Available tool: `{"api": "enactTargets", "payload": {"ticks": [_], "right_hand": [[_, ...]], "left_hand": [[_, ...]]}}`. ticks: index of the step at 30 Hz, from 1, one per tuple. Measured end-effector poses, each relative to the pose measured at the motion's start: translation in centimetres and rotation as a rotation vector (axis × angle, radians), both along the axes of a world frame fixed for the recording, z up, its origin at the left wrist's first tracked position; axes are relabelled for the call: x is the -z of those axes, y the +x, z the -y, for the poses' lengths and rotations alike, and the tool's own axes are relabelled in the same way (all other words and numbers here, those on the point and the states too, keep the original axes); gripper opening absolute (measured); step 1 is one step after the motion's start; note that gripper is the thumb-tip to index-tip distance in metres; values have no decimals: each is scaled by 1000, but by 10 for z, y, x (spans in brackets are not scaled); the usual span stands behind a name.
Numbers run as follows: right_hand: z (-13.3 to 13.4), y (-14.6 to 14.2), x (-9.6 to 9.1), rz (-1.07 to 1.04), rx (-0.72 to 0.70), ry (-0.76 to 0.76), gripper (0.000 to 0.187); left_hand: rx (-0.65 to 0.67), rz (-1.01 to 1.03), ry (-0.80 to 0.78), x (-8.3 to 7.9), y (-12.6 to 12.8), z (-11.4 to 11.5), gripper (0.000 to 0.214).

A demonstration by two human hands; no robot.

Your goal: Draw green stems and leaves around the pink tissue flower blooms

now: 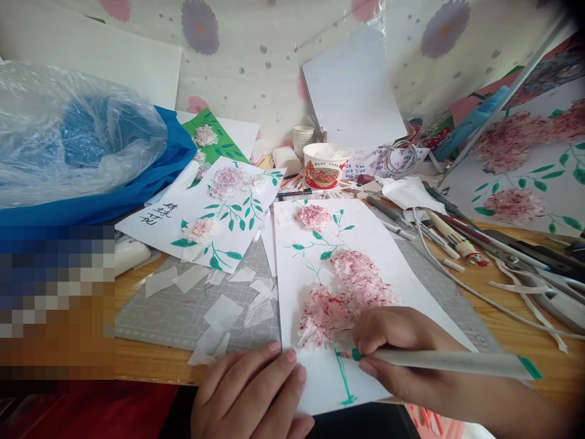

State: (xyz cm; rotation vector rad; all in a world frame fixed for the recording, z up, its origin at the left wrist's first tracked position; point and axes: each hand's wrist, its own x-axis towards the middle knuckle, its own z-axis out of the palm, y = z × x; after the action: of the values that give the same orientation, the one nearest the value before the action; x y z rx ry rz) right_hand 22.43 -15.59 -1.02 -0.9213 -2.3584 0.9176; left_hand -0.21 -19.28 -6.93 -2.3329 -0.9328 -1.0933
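Observation:
My right hand point(393, 356) is closed round a long white marker point(457, 362) with a green tip that touches a white sheet point(388, 256) on the table. A green stem line point(343, 381) runs down the sheet below the tip. Pink-and-white shredded-paper flowers point(351, 286) and green drawn leaves cover the sheet above my hand. My left hand point(251, 396) lies flat with fingers stretched out, pressing the sheet's lower left corner and the table edge.
A grey cutting mat point(183, 311) with several torn paper scraps lies under the sheet. Other flower pictures point(219, 213) lie to the left, and a large one point(525, 171) leans at right. Pens, scissors and a cable point(457, 238) lie right; a paper cup point(326, 164) behind; a blue plastic bag point(77, 146) left.

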Motion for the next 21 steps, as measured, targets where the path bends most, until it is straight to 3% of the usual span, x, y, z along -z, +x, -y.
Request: {"api": "enactTargets", "payload": {"ticks": [16,21], "right_hand": [[-2,-1,0,-20,-64,-1,8],[0,0,-1,-66,-104,-25,10]], "left_hand": [[-25,30,-64,-2,3,3,21],[27,47,1,3,3,-3,21]]}}
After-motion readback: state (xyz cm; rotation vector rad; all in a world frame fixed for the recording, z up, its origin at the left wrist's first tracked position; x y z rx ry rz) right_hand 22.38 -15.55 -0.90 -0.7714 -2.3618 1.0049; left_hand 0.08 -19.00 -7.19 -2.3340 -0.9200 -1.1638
